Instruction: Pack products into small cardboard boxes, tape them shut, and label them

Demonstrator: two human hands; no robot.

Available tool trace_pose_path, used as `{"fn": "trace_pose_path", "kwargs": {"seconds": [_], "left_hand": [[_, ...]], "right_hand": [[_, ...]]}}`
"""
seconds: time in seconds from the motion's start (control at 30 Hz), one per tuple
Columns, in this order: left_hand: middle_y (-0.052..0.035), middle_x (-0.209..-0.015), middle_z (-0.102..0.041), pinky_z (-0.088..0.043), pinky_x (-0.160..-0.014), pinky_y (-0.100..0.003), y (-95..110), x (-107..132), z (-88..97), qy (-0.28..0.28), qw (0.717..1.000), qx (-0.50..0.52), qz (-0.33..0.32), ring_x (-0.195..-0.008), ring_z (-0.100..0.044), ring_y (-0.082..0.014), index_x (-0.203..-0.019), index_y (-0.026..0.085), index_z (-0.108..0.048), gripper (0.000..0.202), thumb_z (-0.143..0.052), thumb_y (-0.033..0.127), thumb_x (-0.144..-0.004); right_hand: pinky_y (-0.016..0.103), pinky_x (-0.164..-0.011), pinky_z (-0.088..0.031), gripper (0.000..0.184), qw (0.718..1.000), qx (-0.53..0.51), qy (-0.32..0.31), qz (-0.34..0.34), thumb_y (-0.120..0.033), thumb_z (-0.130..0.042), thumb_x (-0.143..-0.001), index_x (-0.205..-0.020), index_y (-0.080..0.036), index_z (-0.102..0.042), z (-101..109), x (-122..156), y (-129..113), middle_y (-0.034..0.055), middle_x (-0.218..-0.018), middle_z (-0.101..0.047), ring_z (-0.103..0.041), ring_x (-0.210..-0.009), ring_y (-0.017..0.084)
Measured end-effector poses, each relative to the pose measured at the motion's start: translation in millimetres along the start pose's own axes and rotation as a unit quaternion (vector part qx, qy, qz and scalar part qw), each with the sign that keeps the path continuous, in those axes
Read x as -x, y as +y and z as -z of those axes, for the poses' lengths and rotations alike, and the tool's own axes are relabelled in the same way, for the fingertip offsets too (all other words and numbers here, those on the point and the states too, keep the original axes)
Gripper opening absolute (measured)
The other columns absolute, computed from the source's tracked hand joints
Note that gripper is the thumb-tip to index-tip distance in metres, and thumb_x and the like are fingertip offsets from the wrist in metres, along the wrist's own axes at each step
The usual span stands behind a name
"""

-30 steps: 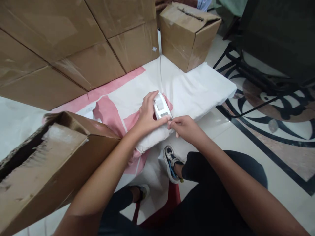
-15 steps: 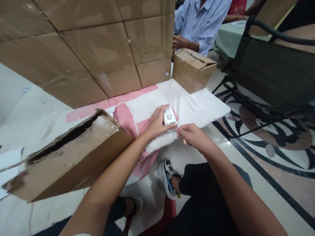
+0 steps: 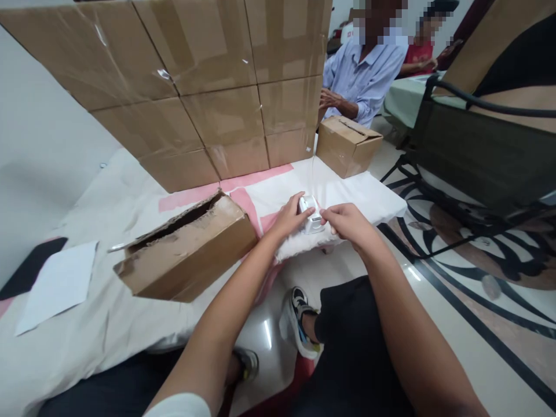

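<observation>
At the white cloth's [image 3: 360, 197] near edge, the left hand [image 3: 289, 219] clasps a white device [image 3: 316, 225]; whether the right hand's [image 3: 350, 220] pinched fingertips hold anything cannot be told.

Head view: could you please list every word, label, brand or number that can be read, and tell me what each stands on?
No text can be read.
Small white device held by the left hand: a dark marking, too small to read.
Small white label on the box stack: too small to read.
White item behind the co-worker: reddish marks, too blurred.
</observation>
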State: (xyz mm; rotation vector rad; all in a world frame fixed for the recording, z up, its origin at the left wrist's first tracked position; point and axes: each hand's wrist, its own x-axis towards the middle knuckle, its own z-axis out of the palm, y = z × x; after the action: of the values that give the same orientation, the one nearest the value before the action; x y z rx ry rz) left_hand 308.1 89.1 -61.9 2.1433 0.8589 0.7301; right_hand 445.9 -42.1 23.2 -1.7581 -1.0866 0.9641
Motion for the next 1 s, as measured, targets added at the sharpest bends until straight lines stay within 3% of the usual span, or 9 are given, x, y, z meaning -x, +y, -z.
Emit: {"fn": "trace_pose_path", "kwargs": {"seconds": [0.2,0.3,0.4,0.53,0.67,0.73,0.83,0.93,1.0], "left_hand": [[-0.0134,-0.154,-0.049,-0.037,-0.120,-0.050,3,1,1.8,-0.006,1.000,0.004,-0.001,-0.141,-0.049,-0.0310,-0.151,0.020,-0.040,0.061,-0.044,0.054,-0.101],[-0.0147,-0.153,-0.050,-0.037,-0.119,-0.051,4,0,1.8,-0.004,1.000,-0.002,-0.001,-0.140,-0.050,-0.0313,-0.150,0.019,-0.041,0.059,-0.041,0.053,-0.101],[-0.0135,-0.153,-0.051,-0.037,-0.120,-0.049,4,-2,-0.2,-0.003,1.000,-0.004,-0.001,-0.141,-0.050,-0.0298,-0.149,0.021,-0.043,0.058,-0.040,0.053,-0.101],[-0.0110,-0.155,-0.050,-0.035,-0.121,-0.049,1,-4,-2.0,-0.001,1.000,-0.005,-0.001,-0.143,-0.048,-0.0295,-0.149,0.022,-0.043,0.057,-0.039,0.052,-0.101],[-0.0145,-0.152,-0.052,-0.037,-0.118,-0.052,2,-4,-1.8,-0.001,1.000,-0.009,0.001,-0.140,-0.050,-0.0323,-0.148,0.018,-0.044,0.058,-0.037,0.050,-0.101],[-0.0150,-0.151,-0.054,-0.038,-0.116,-0.051,2,-4,-1.5,-0.002,1.000,-0.012,-0.004,-0.138,-0.052,-0.0325,-0.147,0.017,-0.046,0.058,-0.037,0.050,-0.101],[-0.0120,-0.150,-0.054,-0.037,-0.117,-0.048,2,-3,-0.9,0.002,1.000,-0.017,-0.010,-0.139,-0.051,-0.0311,-0.146,0.021,-0.047,0.055,-0.038,0.052,-0.101],[-0.0097,-0.148,-0.057,-0.038,-0.116,-0.048,2,-3,-1.5,0.003,1.000,-0.019,-0.003,-0.137,-0.053,-0.0296,-0.146,0.025,-0.046,0.052,-0.037,0.051,-0.102],[-0.0098,-0.146,-0.058,-0.037,-0.116,-0.048,2,-3,-3.7,0.004,1.000,-0.020,0.001,-0.136,-0.051,-0.0296,-0.145,0.024,-0.048,0.051,-0.038,0.050,-0.103]], "right_hand": [[0.023,-0.039,-0.019,0.032,0.998,-0.022,0.001,-0.061,-0.044,-0.061,-0.080,-0.063,-0.016,-0.060,-26,4,42,-0.0036,-0.040,-0.046,-0.030,-0.034,0.007],[0.023,-0.038,-0.019,0.035,0.997,-0.032,0.005,-0.068,-0.048,-0.062,-0.078,-0.062,-0.017,-0.059,-33,6,51,-0.0040,-0.040,-0.045,-0.028,-0.033,0.007],[0.023,-0.040,-0.020,0.037,0.998,-0.039,0.025,-0.052,-0.052,-0.062,-0.079,-0.067,-0.017,-0.062,-31,11,51,-0.0054,-0.042,-0.043,-0.027,-0.036,0.008],[0.023,-0.045,-0.026,0.043,0.990,-0.064,0.126,0.010,-0.059,-0.057,-0.084,-0.071,-0.018,-0.062,-32,14,57,-0.0049,-0.047,-0.043,-0.035,-0.044,0.010],[0.024,-0.042,-0.021,0.040,0.994,-0.051,0.101,-0.008,-0.055,-0.064,-0.079,-0.067,-0.018,-0.061,-35,15,65,-0.0050,-0.044,-0.042,-0.030,-0.040,0.009],[0.024,-0.043,-0.023,0.037,0.992,-0.060,0.113,0.006,-0.054,-0.064,-0.082,-0.074,-0.018,-0.063,-37,17,64,-0.0045,-0.048,-0.046,-0.033,-0.041,0.009],[0.024,-0.043,-0.025,0.038,0.988,-0.101,0.118,0.002,-0.056,-0.064,-0.083,-0.077,-0.019,-0.062,-44,22,57,-0.0045,-0.050,-0.046,-0.036,-0.042,0.009],[0.025,-0.040,-0.018,0.041,0.987,-0.123,0.091,-0.042,-0.058,-0.066,-0.080,-0.068,-0.020,-0.058,-48,25,48,-0.0068,-0.045,-0.038,-0.025,-0.038,0.008],[0.025,-0.042,-0.019,0.039,0.987,-0.124,0.102,-0.017,-0.056,-0.066,-0.082,-0.071,-0.019,-0.059,-46,27,43,-0.0073,-0.046,-0.038,-0.027,-0.040,0.008]]}}
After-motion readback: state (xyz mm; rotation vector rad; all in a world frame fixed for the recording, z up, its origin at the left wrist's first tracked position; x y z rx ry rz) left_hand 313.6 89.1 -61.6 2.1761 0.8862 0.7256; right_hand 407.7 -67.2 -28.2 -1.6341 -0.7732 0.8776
